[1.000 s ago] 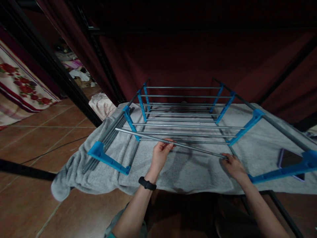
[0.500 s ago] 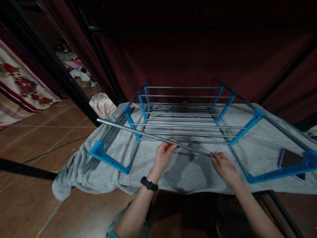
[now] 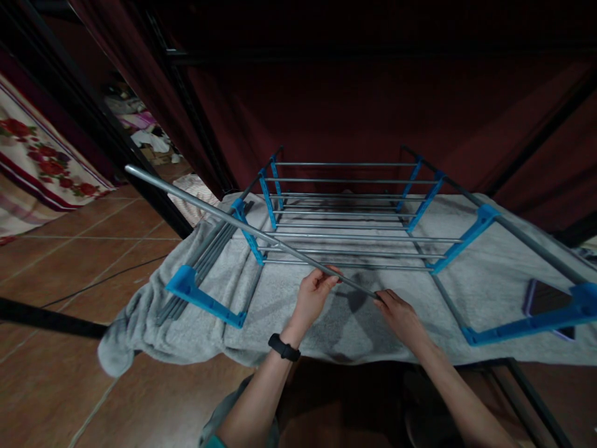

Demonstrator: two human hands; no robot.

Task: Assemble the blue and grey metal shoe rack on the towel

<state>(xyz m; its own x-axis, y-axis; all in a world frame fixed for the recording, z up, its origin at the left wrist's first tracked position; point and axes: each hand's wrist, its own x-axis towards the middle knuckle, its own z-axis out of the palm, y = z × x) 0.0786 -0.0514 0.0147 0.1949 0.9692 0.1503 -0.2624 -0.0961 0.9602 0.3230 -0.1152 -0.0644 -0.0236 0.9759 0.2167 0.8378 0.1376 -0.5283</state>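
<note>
A long grey metal rod (image 3: 224, 216) slants across the view, its free end raised at the upper left. My left hand (image 3: 313, 297) pinches it partway along, a black band on the wrist. At the rod's lower right end, my right hand (image 3: 396, 314) has its fingers closed around it. Beyond both hands lies a partly assembled rack of grey tubes with blue plastic brackets (image 3: 448, 255). Several thin crossbars (image 3: 364, 238) join its two sides. At the near left, a blue bracket (image 3: 205, 300) sits on a side tube.
A grey blanket (image 3: 280, 311) covers the surface under the rack. Several loose rods (image 3: 205, 261) lie on it at the left. A dark phone-like device (image 3: 545, 300) rests behind the right bracket. Black metal posts (image 3: 135, 180) and dark red curtains (image 3: 354, 112) surround the place.
The rod has shifted left and its free end has swung up, tilting it more steeply. My right hand has moved left, closer to my left hand. The rack has not moved.
</note>
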